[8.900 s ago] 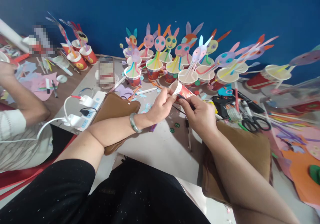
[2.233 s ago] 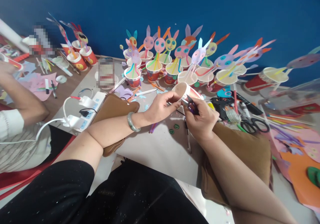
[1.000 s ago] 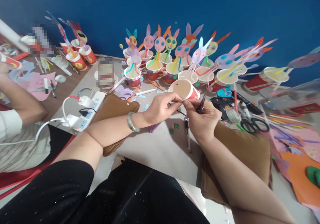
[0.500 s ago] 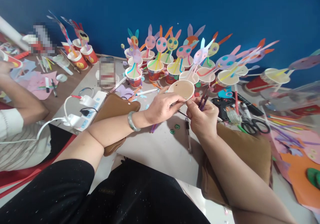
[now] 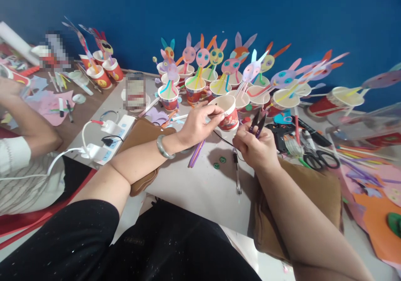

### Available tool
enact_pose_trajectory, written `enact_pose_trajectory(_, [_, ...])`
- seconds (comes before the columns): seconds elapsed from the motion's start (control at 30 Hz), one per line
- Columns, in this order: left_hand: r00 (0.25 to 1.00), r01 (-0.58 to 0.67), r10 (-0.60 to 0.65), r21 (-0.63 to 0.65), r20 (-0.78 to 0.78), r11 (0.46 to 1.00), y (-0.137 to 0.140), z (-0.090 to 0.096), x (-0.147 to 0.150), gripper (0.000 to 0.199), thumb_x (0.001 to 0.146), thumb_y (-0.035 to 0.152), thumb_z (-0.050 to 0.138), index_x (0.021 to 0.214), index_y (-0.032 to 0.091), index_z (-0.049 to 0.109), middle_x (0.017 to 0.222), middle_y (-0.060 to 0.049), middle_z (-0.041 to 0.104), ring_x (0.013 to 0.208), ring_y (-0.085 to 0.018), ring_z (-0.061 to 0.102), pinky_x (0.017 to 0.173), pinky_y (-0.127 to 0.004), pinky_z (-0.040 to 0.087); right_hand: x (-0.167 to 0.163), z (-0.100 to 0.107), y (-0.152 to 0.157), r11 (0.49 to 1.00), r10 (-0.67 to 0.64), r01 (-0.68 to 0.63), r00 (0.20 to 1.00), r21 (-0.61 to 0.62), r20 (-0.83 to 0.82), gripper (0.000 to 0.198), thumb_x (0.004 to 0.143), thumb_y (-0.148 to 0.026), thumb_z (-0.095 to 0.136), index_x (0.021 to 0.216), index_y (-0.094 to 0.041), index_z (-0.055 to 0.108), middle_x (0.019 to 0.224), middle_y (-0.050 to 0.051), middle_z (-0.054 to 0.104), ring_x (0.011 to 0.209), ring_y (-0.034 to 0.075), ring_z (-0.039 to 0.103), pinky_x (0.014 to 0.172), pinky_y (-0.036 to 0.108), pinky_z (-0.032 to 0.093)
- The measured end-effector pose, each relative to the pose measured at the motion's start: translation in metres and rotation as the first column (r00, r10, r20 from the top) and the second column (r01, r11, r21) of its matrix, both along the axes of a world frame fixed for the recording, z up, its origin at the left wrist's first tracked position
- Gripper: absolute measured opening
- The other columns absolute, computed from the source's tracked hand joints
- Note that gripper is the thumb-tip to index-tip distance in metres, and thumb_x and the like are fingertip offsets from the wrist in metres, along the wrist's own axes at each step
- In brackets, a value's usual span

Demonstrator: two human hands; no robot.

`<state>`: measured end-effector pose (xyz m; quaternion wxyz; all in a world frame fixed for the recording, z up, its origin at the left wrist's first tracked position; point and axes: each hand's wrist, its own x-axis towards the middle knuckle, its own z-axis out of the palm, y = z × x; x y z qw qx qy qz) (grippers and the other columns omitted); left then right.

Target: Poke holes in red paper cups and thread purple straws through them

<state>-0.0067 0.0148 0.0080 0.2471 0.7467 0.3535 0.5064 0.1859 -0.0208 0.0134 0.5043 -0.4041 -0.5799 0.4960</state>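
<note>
My left hand [image 5: 202, 123], a bangle on its wrist, grips a red-and-white paper cup [image 5: 229, 121] by the rim. The cup stands nearly upright above the table, its open top tipped a little toward me. My right hand [image 5: 257, 147] is closed around small thread snips [image 5: 258, 124], whose two dark blades point up and stand apart. It has a gap to the cup. Beneath the hands lie a black-capped pen [image 5: 237, 170], green paper discs [image 5: 222, 160] and purple strips [image 5: 196, 153]. A dark cable [image 5: 224, 137] runs between the hands.
Paper cups with rabbit-faced figures [image 5: 203, 58] crowd the blue wall. A power strip [image 5: 118, 138] sits left on a brown cushion [image 5: 147, 135]; another brown cushion [image 5: 308, 197] lies right. Black-handled scissors [image 5: 322, 159] are nearby. A co-worker's arm [image 5: 34, 118] reaches in from the left.
The cup has come upright and shifted slightly left with my left hand. My right hand has drawn away from its rim, with the snips' blades now showing plainly.
</note>
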Motion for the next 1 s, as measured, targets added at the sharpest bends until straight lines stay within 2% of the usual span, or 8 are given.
enact_pose_trajectory(0.07, [0.995,0.050,-0.041,-0.100,0.090,0.994,0.004,0.001,-0.002,0.040,0.099,0.055,0.061,0.089,0.017,0.068,0.086,-0.004,0.074,0.080,-0.014,0.063,0.080,-0.030,0.051,0.004,0.003,-0.003,0.987,-0.063,0.033,0.980,0.155,0.187,0.032,0.083,-0.040,0.075,0.064,-0.023,0.056,0.048,-0.006,0.046,0.042,0.009,0.037,0.045,0.026,0.032])
enact_pose_trajectory(0.13, [0.982,0.111,-0.079,-0.188,0.170,0.976,0.008,0.000,-0.003,0.045,0.096,0.060,0.063,0.088,0.016,0.068,0.082,-0.003,0.071,0.076,-0.012,0.061,0.072,-0.027,0.049,0.009,0.004,-0.004,0.940,-0.193,0.072,0.919,0.334,0.344,0.019,0.081,-0.035,0.075,0.073,-0.023,0.063,0.057,-0.004,0.055,0.047,0.010,0.043,0.048,0.027,0.036])
enact_pose_trajectory(0.27, [0.960,0.185,-0.111,-0.283,0.257,0.941,0.012,-0.004,-0.002,0.050,0.089,0.066,0.070,0.089,0.015,0.069,0.079,-0.002,0.069,0.071,-0.011,0.059,0.069,-0.027,0.048,0.019,0.001,0.005,0.842,-0.412,0.152,0.802,0.518,0.434,0.026,0.083,-0.045,0.077,0.089,-0.023,0.066,0.069,-0.002,0.063,0.056,0.012,0.051,0.056,0.028,0.041])
enact_pose_trajectory(0.4, [0.960,0.191,-0.115,-0.298,0.255,0.935,0.009,-0.004,0.000,0.046,0.090,0.062,0.071,0.091,0.015,0.071,0.083,-0.003,0.073,0.073,-0.010,0.061,0.070,-0.027,0.050,0.022,-0.007,0.011,0.804,-0.504,0.116,0.652,0.583,0.566,0.038,0.091,-0.059,0.064,0.087,-0.021,0.064,0.065,0.000,0.060,0.057,0.015,0.054,0.058,0.029,0.038])
enact_pose_trajectory(0.53, [0.964,0.182,-0.114,-0.285,0.239,0.941,0.004,-0.002,0.002,0.039,0.094,0.054,0.069,0.093,0.015,0.071,0.087,-0.004,0.075,0.077,-0.010,0.063,0.073,-0.026,0.051,0.015,-0.011,0.006,0.780,-0.562,0.041,0.485,0.624,0.671,0.041,0.099,-0.055,0.048,0.100,-0.019,0.067,0.072,0.005,0.066,0.062,0.018,0.059,0.058,0.030,0.033])
enact_pose_trajectory(0.63, [0.964,0.177,-0.116,-0.257,0.238,0.950,0.002,0.000,0.002,0.036,0.096,0.051,0.068,0.093,0.015,0.070,0.087,-0.004,0.075,0.078,-0.010,0.064,0.075,-0.025,0.053,0.012,-0.011,0.002,0.771,-0.581,0.004,0.413,0.636,0.702,0.040,0.100,-0.052,0.046,0.103,-0.018,0.066,0.074,0.006,0.068,0.064,0.019,0.061,0.057,0.030,0.029])
enact_pose_trajectory(0.77, [0.966,0.166,-0.118,-0.203,0.231,0.965,0.000,0.001,0.004,0.031,0.098,0.046,0.066,0.092,0.016,0.069,0.087,-0.004,0.076,0.079,-0.010,0.067,0.077,-0.025,0.055,0.012,-0.013,0.001,0.770,-0.594,0.006,0.371,0.638,0.714,0.039,0.103,-0.052,0.044,0.100,-0.018,0.063,0.072,0.006,0.067,0.062,0.019,0.061,0.056,0.029,0.029])
enact_pose_trajectory(1.0, [0.968,0.123,-0.093,-0.119,0.232,0.985,-0.001,-0.007,0.007,0.027,0.098,0.043,0.066,0.092,0.016,0.067,0.088,-0.004,0.077,0.081,-0.010,0.071,0.078,-0.024,0.058,0.009,-0.015,0.000,0.782,-0.587,0.046,0.388,0.621,0.710,0.043,0.103,-0.055,0.042,0.100,-0.018,0.063,0.070,0.006,0.067,0.059,0.018,0.059,0.057,0.028,0.031])
